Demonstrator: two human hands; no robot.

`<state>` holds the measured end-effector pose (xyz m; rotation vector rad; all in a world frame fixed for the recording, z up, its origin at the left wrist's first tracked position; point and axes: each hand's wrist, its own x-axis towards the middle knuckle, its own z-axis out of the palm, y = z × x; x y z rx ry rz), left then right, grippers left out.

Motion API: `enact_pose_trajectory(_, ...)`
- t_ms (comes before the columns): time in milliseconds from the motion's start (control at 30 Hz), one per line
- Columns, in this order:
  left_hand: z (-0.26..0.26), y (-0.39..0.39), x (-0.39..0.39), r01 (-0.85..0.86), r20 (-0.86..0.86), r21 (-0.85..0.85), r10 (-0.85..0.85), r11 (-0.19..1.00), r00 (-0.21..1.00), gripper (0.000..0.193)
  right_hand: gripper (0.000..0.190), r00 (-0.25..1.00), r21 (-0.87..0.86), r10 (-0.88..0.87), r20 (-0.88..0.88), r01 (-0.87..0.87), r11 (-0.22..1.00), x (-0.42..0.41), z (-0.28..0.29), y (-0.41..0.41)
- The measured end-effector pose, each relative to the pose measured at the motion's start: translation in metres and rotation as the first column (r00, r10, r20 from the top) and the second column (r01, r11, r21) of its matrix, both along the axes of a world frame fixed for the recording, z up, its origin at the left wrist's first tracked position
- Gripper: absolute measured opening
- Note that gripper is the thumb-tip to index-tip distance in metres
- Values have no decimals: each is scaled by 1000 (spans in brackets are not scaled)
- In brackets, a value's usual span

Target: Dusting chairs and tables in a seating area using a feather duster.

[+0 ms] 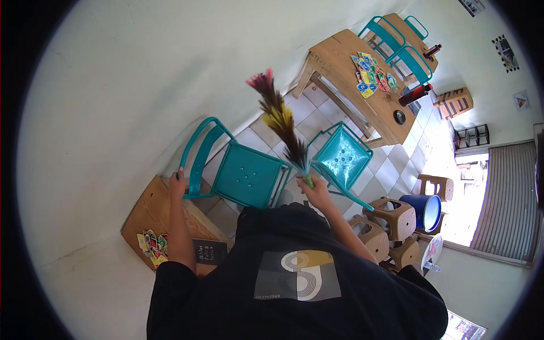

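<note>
In my right hand (pixel 313 187) is the green handle of a feather duster (pixel 278 119), banded in dark, yellow and pink feathers, which points up and away from me. My left hand (pixel 177 182) grips the backrest frame of a teal metal chair (pixel 246 174) beside the wall. A second teal metal chair (pixel 343 158) stands to the right, close to the duster's handle end. The duster's feathers are held above the tiled floor, between the wall and the second chair.
A wooden table (pixel 340 46) holds scattered playing cards (pixel 367 78), a dark red bottle (pixel 414 95) and an ashtray (pixel 399 117). Brown plastic stools (pixel 395 216) and a blue drum (pixel 420 211) stand at right. A wooden table (pixel 146 204) with more cards lies at lower left.
</note>
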<state>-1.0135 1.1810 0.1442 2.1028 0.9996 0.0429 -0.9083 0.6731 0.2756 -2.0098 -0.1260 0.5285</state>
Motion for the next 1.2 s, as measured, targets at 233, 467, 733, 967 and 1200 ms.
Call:
enact_pose_trajectory(233,-10,-18,-51,-91,37,2,91,996,995,61,27,987,45,-40,154,33,998,17,13,-32)
enact_pose_trajectory(467,-57,15,-100,-256,-55,28,257,966,965,66,26,992,107,-13,122,-1,994,29,31,-67)
enact_pose_trajectory(733,-17,-129,-49,-496,-73,-445,522,745,850,59,27,950,-69,-138,281,163,984,30,-8,-164)
enact_pose_trajectory(967,-6,-199,-15,-547,-30,-648,699,530,714,50,27,948,-83,-272,167,289,954,27,-39,-202)
enact_pose_trajectory(1200,4,-222,-6,-585,-86,-695,760,417,644,48,30,973,-71,-136,186,151,986,42,-57,-163)
